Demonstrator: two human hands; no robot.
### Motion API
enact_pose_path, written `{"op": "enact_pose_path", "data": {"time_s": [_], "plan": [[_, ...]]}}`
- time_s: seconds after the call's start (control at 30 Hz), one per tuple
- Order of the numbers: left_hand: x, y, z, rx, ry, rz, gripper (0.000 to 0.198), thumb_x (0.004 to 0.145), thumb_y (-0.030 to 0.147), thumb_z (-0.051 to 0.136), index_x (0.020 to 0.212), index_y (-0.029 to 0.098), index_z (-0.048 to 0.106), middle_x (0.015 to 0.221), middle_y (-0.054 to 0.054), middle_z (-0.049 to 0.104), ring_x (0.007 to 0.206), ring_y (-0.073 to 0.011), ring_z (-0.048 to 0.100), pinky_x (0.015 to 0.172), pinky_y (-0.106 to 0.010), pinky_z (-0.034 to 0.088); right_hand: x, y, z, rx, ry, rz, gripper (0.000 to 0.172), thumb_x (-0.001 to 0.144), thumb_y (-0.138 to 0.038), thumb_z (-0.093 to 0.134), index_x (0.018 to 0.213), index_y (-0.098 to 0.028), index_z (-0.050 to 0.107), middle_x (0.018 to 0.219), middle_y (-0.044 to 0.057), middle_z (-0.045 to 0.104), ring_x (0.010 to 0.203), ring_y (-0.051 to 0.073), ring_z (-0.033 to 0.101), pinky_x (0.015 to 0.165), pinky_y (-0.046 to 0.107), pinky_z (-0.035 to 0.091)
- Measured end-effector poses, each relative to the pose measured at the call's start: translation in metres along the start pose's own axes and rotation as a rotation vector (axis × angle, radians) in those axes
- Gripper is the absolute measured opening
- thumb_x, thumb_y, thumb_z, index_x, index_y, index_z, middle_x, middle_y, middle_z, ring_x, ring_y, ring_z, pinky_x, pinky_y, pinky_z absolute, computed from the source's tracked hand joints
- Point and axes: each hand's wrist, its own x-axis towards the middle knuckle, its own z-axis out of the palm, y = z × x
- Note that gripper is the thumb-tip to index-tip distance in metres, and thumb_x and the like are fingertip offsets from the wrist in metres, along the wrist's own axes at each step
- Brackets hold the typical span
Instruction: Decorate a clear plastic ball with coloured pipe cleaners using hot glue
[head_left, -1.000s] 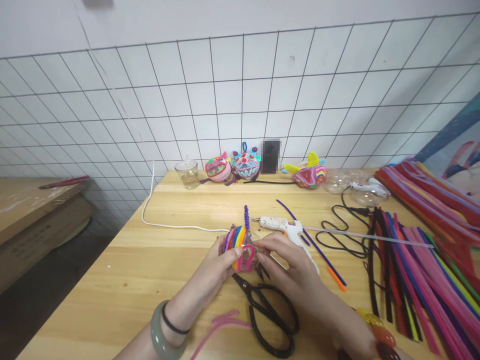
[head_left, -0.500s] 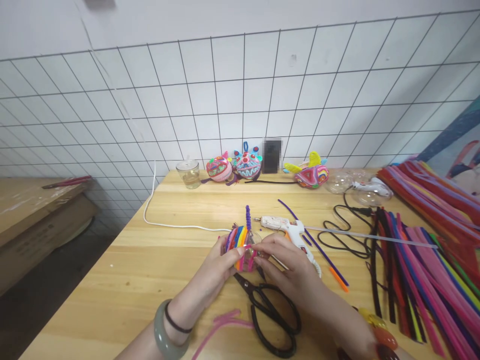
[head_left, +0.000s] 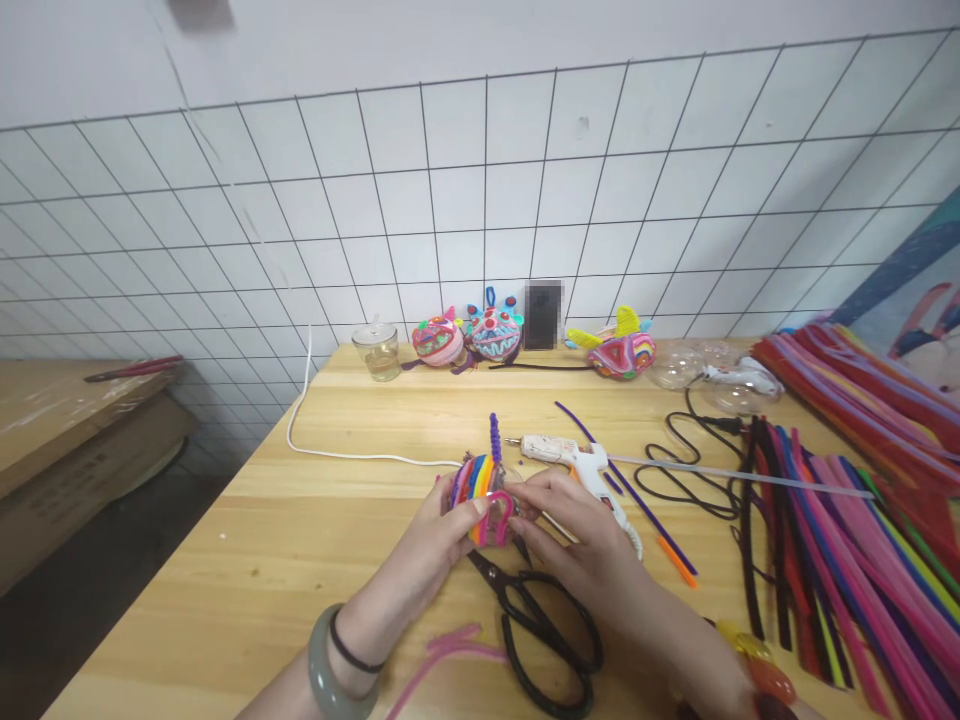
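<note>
A clear ball partly covered in rainbow stripes of pipe cleaner [head_left: 474,478] rests in my left hand [head_left: 436,530], whose thumb presses on its front. From its top sticks up a twisted purple pipe cleaner [head_left: 495,438]. My right hand [head_left: 574,525] pinches at the ball's right side, by a bent pink pipe cleaner [head_left: 504,505] that curves over the bare part. What lies between the right fingertips is partly hidden. Under the hands lie black-handled scissors [head_left: 551,630]. A white glue gun [head_left: 570,453] lies just behind my right hand.
Pink pipe cleaner pieces [head_left: 450,645] lie at the front. Bundles of coloured pipe cleaners [head_left: 832,520] cover the right side, near a black cord [head_left: 675,470]. Decorated balls [head_left: 495,332], a glass cup [head_left: 377,352] and clear plastic balls [head_left: 679,368] stand along the back.
The pink pipe cleaner on the ball now shows as a raised loop, where the right fingers covered it before. The right fingertips have shifted slightly; my left hand keeps its hold.
</note>
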Motion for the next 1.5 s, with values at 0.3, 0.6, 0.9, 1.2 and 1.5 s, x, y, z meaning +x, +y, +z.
{"op": "enact_pose_path", "data": {"time_s": [0.3, 0.6, 0.9, 1.2, 1.5], "plan": [[0.0013, -0.0019, -0.0018, -0.027, 0.003, 0.013, 0.04, 0.072, 0.03, 0.077, 0.109, 0.02, 0.064, 0.116, -0.01, 0.069, 0.099, -0.0255, 0.065, 0.083, -0.038, 0.052, -0.0011, 0.0022, 0.0016, -0.024, -0.026, 0.013, 0.028, 0.093, -0.012, 0.055, 0.117, -0.023, 0.063, 0.092, 0.006, 0.064, 0.084, 0.019, 0.063, 0.072, 0.031, 0.055], [0.0017, -0.0046, -0.0051, -0.004, -0.006, 0.019, 0.039, 0.075, 0.031, 0.075, 0.111, 0.019, 0.064, 0.116, -0.012, 0.068, 0.102, -0.0271, 0.064, 0.088, -0.042, 0.051, -0.0009, 0.0033, 0.0033, -0.067, -0.014, -0.042, 0.025, 0.095, -0.012, 0.051, 0.113, -0.022, 0.065, 0.087, 0.005, 0.061, 0.078, 0.018, 0.061, 0.066, 0.03, 0.054], [0.0021, -0.0013, -0.0035, -0.054, -0.027, 0.035, 0.037, 0.077, 0.029, 0.072, 0.111, 0.016, 0.064, 0.117, -0.013, 0.067, 0.098, -0.0239, 0.064, 0.086, -0.04, 0.053, -0.0031, 0.0038, 0.0047, -0.063, 0.011, -0.055, 0.039, 0.095, -0.012, 0.05, 0.131, -0.026, 0.053, 0.094, 0.006, 0.061, 0.084, 0.019, 0.061, 0.072, 0.033, 0.055], [0.0019, -0.0014, -0.0037, -0.125, -0.071, 0.02, 0.028, 0.081, 0.029, 0.069, 0.107, 0.017, 0.067, 0.105, -0.009, 0.07, 0.091, -0.0198, 0.065, 0.08, -0.033, 0.054, -0.0054, 0.002, 0.0038, -0.183, -0.021, -0.114, 0.038, 0.094, -0.009, 0.046, 0.129, -0.023, 0.054, 0.094, 0.008, 0.062, 0.084, 0.02, 0.062, 0.07, 0.033, 0.055], [0.0045, -0.0029, -0.0057, -0.085, -0.024, 0.021, 0.038, 0.076, 0.032, 0.072, 0.11, 0.017, 0.066, 0.109, -0.012, 0.07, 0.092, -0.0241, 0.066, 0.083, -0.038, 0.052, -0.0048, 0.0055, 0.0038, -0.406, -0.026, -0.252, 0.037, 0.09, -0.003, 0.044, 0.123, -0.017, 0.053, 0.089, 0.01, 0.065, 0.073, 0.02, 0.059, 0.06, 0.031, 0.052]]}}
